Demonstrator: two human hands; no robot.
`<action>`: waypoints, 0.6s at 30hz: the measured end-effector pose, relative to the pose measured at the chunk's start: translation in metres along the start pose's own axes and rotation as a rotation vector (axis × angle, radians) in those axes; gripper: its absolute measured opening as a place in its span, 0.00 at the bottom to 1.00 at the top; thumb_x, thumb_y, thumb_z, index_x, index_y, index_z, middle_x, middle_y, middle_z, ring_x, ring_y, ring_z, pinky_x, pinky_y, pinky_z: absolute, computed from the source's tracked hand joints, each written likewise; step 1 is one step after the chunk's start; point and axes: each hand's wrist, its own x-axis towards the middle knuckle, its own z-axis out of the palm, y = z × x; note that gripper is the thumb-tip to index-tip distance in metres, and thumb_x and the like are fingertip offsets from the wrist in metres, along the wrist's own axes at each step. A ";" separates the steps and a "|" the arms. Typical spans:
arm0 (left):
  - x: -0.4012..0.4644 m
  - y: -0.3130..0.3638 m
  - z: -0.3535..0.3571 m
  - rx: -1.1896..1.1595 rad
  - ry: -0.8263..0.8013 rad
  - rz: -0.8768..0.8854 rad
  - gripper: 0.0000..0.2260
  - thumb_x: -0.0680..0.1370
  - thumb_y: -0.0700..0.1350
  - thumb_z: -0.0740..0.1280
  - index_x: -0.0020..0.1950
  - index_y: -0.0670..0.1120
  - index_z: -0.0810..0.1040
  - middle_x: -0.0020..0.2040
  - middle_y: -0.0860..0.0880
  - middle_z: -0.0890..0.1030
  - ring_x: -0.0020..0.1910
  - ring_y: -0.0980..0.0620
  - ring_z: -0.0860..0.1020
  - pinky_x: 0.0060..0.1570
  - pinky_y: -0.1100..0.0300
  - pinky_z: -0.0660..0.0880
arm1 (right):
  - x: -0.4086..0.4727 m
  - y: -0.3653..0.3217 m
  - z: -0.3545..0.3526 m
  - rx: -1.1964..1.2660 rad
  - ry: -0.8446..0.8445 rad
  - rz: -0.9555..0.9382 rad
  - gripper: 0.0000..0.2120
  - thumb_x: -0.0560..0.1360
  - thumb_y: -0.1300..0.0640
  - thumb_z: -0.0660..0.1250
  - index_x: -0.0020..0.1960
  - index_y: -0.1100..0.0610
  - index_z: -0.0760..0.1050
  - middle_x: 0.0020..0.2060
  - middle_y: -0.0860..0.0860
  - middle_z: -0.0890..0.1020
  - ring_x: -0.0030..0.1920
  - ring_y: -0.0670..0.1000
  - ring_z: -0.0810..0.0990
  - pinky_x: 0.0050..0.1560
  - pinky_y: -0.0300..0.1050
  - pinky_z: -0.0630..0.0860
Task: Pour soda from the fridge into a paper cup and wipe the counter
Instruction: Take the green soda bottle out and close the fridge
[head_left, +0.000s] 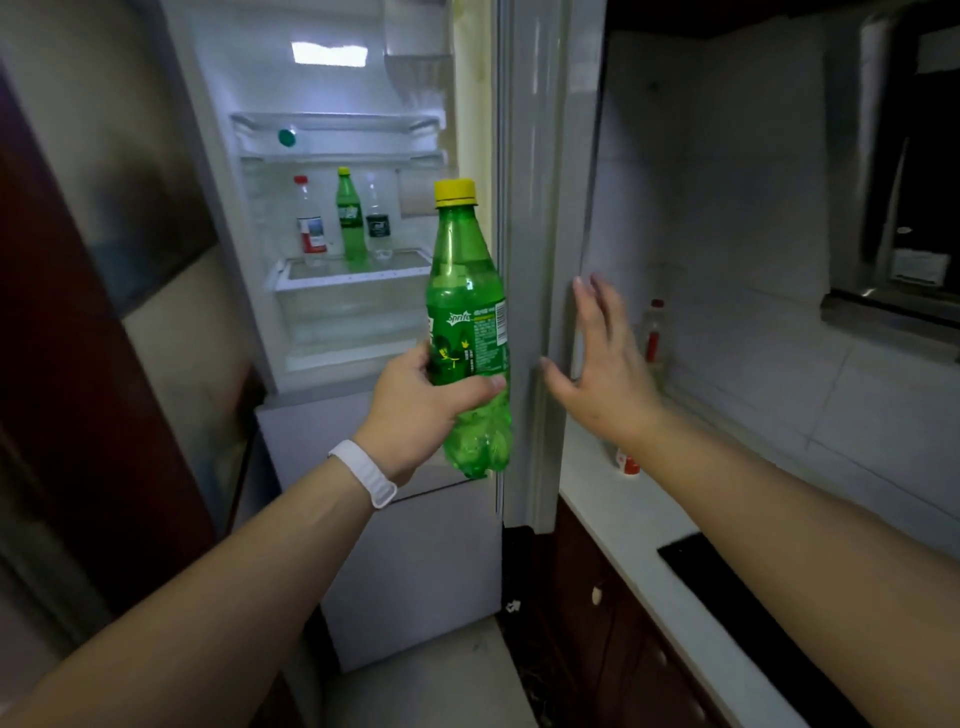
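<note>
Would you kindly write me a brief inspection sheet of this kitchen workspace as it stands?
Surface: white counter to the right of the fridge; a dark panel lies at its near edge.
Job's things: green Sprite bottle, yellow cap on, held upright in front of the open fridge; no paper cup or cloth seen.
Clutter: a red-capped bottle at the counter's back and a small red-and-white item on the counter.
Grippers: left hand grips the Sprite bottle low down; right hand, fingers spread, is at the fridge door's edge.
Cables: nothing seen.
Surroundings: three bottles stand on a fridge shelf; tiled wall and a steel hood at the right.
</note>
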 end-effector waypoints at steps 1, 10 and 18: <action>-0.003 0.001 -0.010 0.014 0.019 -0.003 0.15 0.69 0.33 0.76 0.52 0.45 0.81 0.46 0.49 0.86 0.45 0.52 0.85 0.44 0.60 0.81 | 0.002 -0.009 0.006 -0.008 0.000 -0.042 0.43 0.74 0.46 0.68 0.78 0.47 0.43 0.78 0.55 0.48 0.76 0.58 0.55 0.71 0.58 0.62; -0.017 0.021 -0.086 0.085 0.146 0.038 0.15 0.69 0.33 0.76 0.53 0.44 0.81 0.46 0.49 0.87 0.45 0.52 0.85 0.43 0.61 0.81 | 0.032 -0.070 0.069 -0.021 -0.032 -0.230 0.42 0.72 0.39 0.64 0.77 0.49 0.46 0.78 0.57 0.50 0.76 0.61 0.54 0.72 0.61 0.61; -0.011 0.020 -0.133 0.163 0.300 0.023 0.17 0.67 0.37 0.79 0.53 0.44 0.82 0.48 0.46 0.86 0.48 0.47 0.85 0.49 0.51 0.81 | 0.063 -0.108 0.131 0.081 0.033 -0.427 0.40 0.74 0.41 0.64 0.78 0.53 0.48 0.77 0.57 0.52 0.76 0.60 0.54 0.72 0.61 0.61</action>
